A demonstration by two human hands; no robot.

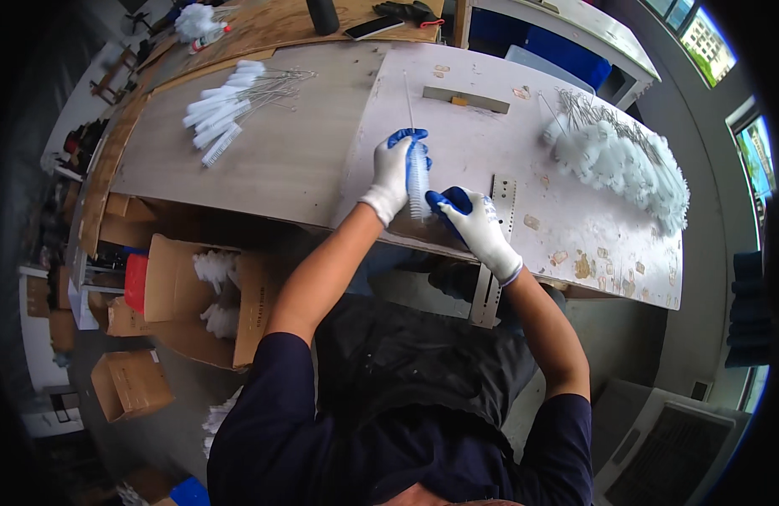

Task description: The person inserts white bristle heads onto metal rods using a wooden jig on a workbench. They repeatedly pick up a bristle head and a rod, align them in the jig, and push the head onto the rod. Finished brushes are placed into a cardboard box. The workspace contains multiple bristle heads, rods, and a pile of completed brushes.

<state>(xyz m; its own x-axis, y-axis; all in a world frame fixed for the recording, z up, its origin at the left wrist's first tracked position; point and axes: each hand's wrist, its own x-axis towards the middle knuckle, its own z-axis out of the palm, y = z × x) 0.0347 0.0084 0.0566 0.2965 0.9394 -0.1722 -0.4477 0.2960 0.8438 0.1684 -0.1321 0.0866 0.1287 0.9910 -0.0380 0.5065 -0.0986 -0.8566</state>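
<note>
A white-bristled bottle brush [417,184] stands over the near edge of the table, its thin wire handle pointing away from me. My left hand [395,169], in a white glove with blue-coated fingers, grips it where bristles meet wire. Beside the lower end of the bristles is my right hand [474,221], gloved the same way, with its fingers curled in. Whether those fingertips pinch anything is hidden. A perforated metal strip [504,196] lies beside the right hand. Several similar brushes [221,110] lie in a loose bundle at the far left.
A big heap of fluffy white brushes [621,160] covers the right end of the table [322,181]. Farther back lies a flat metal bar [465,99]. A phone [374,28] and a dark cylinder [323,15] are beyond. An open cardboard box [183,291] holds white brushes below left.
</note>
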